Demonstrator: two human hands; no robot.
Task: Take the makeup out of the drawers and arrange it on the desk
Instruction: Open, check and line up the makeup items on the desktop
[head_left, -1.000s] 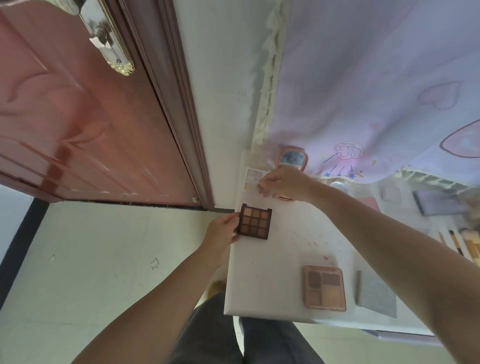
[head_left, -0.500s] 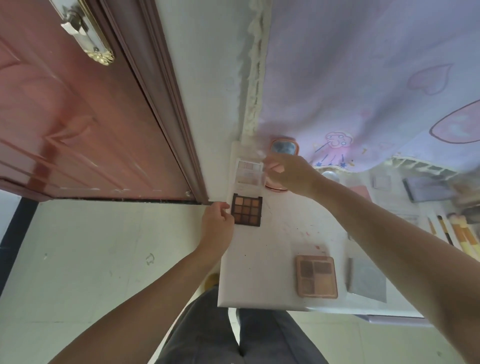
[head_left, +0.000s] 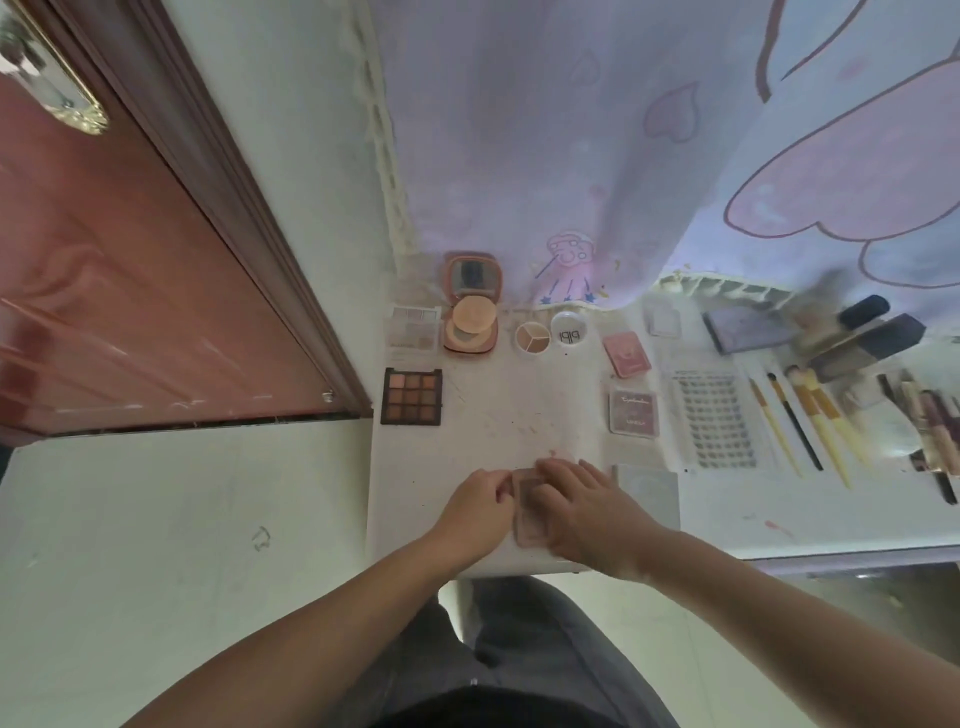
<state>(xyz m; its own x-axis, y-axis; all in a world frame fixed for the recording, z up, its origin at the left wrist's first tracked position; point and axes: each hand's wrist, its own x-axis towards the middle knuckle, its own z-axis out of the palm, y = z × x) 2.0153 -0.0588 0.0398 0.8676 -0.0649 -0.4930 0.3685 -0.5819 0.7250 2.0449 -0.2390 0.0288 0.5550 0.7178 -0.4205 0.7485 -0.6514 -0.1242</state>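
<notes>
Both hands meet at the table's (head_left: 426, 499) near edge over a pink palette (head_left: 527, 512): the left hand (head_left: 475, 512) pinches its left side with curled fingers, while the right hand (head_left: 582, 512) lies across its top, fingers bent over it. Farther back on the left sits a dark 9-pan eyeshadow palette (head_left: 411, 396), with a pale palette (head_left: 413, 333) and an open powder compact (head_left: 471, 304) behind it. Makeup brushes (head_left: 800, 423) lie in a row to the right

A red-brown door (head_left: 104, 291) stands left; a lilac curtain (head_left: 597, 156) hangs behind.
</notes>
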